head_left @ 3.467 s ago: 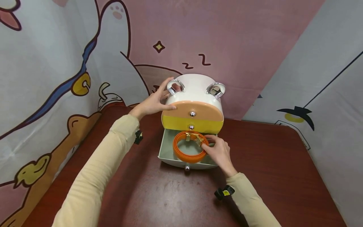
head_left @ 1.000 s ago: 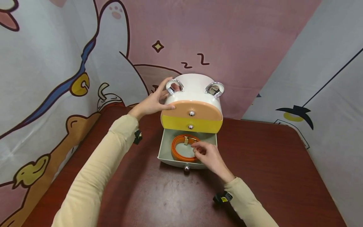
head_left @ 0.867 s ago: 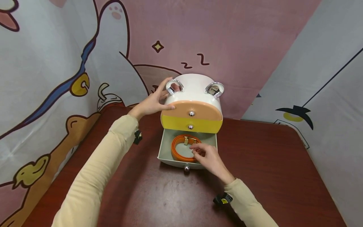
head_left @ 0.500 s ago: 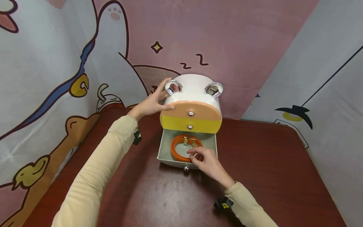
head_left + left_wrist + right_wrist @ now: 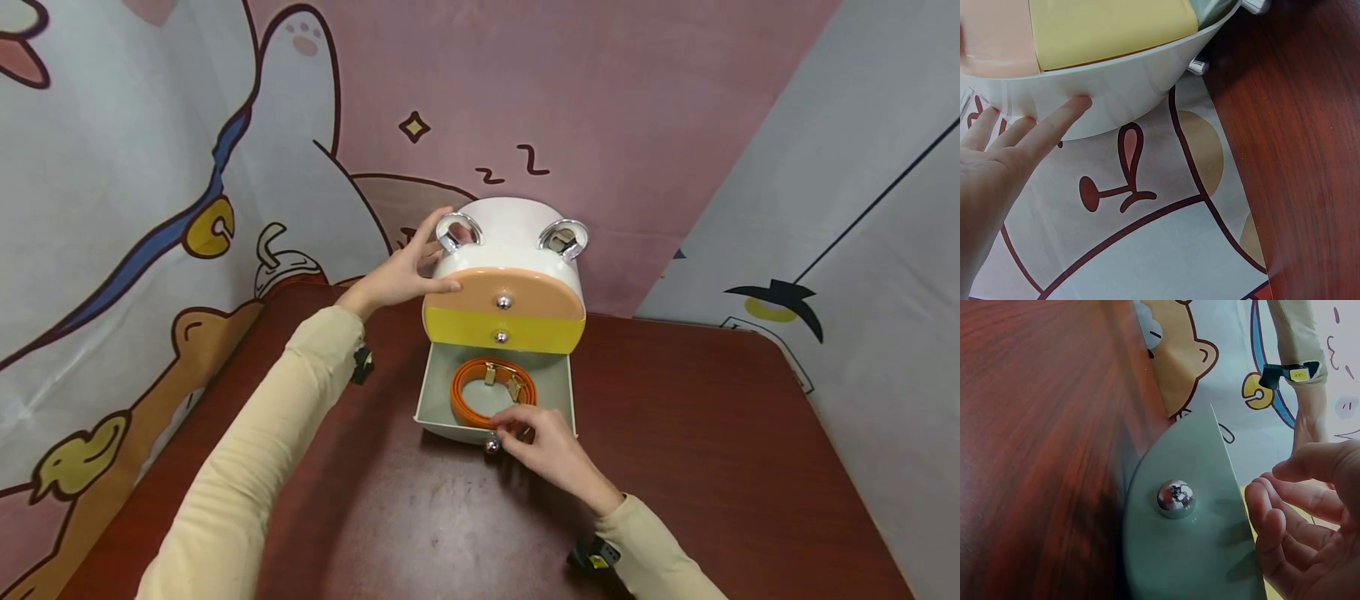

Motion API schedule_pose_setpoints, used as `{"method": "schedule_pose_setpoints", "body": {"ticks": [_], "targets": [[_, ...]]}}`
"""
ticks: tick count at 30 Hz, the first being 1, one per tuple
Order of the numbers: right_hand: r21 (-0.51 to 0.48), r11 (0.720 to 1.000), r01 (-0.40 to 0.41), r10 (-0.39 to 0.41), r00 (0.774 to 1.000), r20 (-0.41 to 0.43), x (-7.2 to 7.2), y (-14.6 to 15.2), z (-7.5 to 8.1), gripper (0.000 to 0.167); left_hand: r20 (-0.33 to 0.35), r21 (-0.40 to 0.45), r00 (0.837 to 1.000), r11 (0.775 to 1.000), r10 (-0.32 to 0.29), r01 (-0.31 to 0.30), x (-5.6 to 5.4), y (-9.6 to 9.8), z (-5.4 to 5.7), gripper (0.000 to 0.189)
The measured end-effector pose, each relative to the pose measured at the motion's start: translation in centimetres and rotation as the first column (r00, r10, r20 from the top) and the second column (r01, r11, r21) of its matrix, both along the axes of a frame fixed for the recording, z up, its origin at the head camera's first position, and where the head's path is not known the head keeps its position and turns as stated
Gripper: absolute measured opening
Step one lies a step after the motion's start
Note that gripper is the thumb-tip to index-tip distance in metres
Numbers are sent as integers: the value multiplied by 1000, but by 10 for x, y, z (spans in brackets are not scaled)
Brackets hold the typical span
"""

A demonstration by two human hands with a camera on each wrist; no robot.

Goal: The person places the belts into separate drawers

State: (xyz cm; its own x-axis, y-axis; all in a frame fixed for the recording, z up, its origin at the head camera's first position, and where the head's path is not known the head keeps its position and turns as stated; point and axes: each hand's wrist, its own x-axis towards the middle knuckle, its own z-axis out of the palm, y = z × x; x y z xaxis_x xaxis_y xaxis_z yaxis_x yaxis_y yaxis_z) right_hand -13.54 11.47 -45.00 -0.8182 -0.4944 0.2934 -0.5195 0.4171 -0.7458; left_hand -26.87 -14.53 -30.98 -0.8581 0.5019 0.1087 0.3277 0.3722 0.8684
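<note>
A small white cabinet with two chrome ears has an orange drawer and a yellow drawer, both closed. Its bottom pale green drawer is pulled out, with a coiled orange belt with gold buckle parts lying inside. My left hand rests against the cabinet's left side, thumb on the orange front, straight fingers on the white wall in the left wrist view. My right hand hovers at the drawer's front rim, close above its chrome knob. Its fingers are loosely bent, holding nothing.
The cabinet stands at the back of a dark red-brown table. Cartoon-printed cloth hangs right behind it and along both sides. Black bands with small devices sit on both wrists.
My right hand has let go of the belt, which now lies lower in the green drawer, and has drawn back toward the drawer's front rim. The left hand stays in place.
</note>
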Motion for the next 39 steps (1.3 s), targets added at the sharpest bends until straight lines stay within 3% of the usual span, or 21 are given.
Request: {"method": "schedule_pose_setpoints", "body": {"ticks": [14, 22, 39], "targets": [[23, 1000, 0, -2, 998, 58, 9, 7, -7, 12, -11, 19, 1000, 1000, -14, 14, -6, -1, -4, 104], [71, 997, 11, -17, 996, 93, 15, 11, -12, 10, -14, 19, 1000, 1000, -12, 13, -3, -2, -2, 103], [10, 1000, 14, -16, 969, 248, 19, 10, -38, 12, -13, 6, 1000, 1000, -9, 10, -1, -1, -2, 103]]}}
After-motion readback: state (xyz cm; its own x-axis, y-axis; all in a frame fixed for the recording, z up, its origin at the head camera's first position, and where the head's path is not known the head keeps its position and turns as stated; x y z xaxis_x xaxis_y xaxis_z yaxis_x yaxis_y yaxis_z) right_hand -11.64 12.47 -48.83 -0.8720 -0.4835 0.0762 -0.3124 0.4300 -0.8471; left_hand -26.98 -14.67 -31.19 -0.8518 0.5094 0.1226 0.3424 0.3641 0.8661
